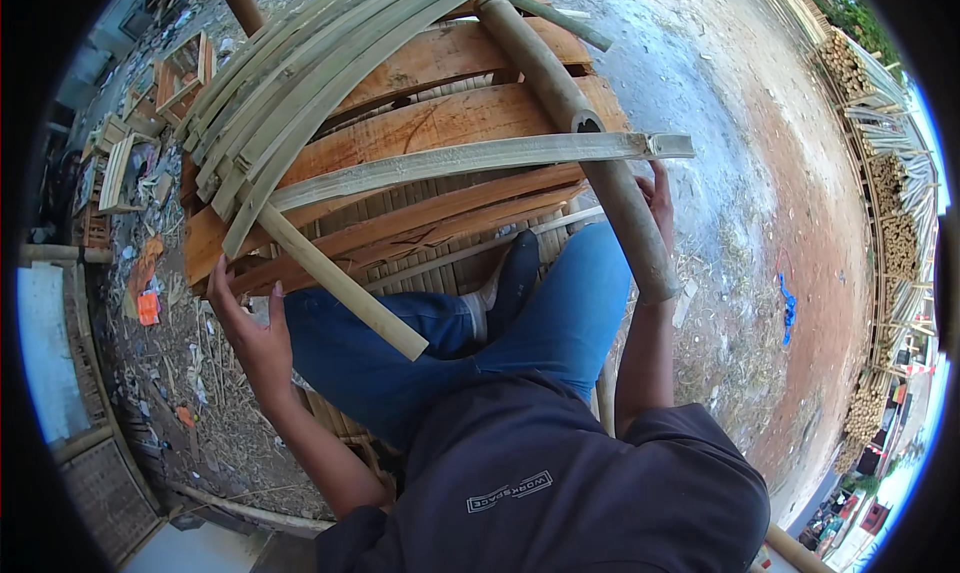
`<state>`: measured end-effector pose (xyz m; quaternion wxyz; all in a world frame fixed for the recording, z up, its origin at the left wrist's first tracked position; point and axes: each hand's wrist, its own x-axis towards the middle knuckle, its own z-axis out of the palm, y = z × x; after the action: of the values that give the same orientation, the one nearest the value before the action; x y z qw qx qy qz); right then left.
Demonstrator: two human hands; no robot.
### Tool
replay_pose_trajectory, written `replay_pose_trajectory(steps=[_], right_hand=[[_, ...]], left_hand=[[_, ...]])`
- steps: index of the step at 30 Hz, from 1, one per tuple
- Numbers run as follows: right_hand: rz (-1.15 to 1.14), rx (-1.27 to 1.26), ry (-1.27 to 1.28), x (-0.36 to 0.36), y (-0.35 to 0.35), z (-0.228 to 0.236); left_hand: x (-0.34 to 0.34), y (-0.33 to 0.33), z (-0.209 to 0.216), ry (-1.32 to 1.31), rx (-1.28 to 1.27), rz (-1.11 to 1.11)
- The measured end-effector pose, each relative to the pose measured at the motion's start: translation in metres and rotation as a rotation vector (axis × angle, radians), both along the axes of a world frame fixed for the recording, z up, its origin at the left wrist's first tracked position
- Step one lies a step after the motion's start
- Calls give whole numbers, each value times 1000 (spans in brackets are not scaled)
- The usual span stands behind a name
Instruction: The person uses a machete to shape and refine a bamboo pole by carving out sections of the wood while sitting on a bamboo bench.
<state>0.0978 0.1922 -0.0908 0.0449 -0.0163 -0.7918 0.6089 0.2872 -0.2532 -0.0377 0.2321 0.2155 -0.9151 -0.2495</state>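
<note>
I sit cross-legged in blue trousers beside a wooden pallet (440,123). A long split bamboo strip (470,159) lies crosswise over the pallet. My right hand (655,198) reaches behind a thick bamboo pole (590,143) near that strip's right end; its grip is hidden by the pole. My left hand (245,323) rests with fingers spread at the pallet's near left corner, beside a short flat bamboo slat (340,283) that sticks out over my knee. A bundle of bamboo strips (310,73) lies fanned across the pallet's far left.
Woven bamboo matting (440,258) shows under the pallet boards. Wooden crates (180,73) and scraps litter the dirt on the left. Stacks of bamboo poles (890,203) line the right side. A blue scrap (787,308) lies on the bare ground.
</note>
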Motion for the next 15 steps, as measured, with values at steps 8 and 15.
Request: replay_pose_trajectory(steps=[8,15], right_hand=[[-10,96,-40,-5,-3,-14],[-16,310,296,-7,9,-125]], left_hand=[[-4,-1,-8,32,30,5],[3,-3,-13,34,-21,8]])
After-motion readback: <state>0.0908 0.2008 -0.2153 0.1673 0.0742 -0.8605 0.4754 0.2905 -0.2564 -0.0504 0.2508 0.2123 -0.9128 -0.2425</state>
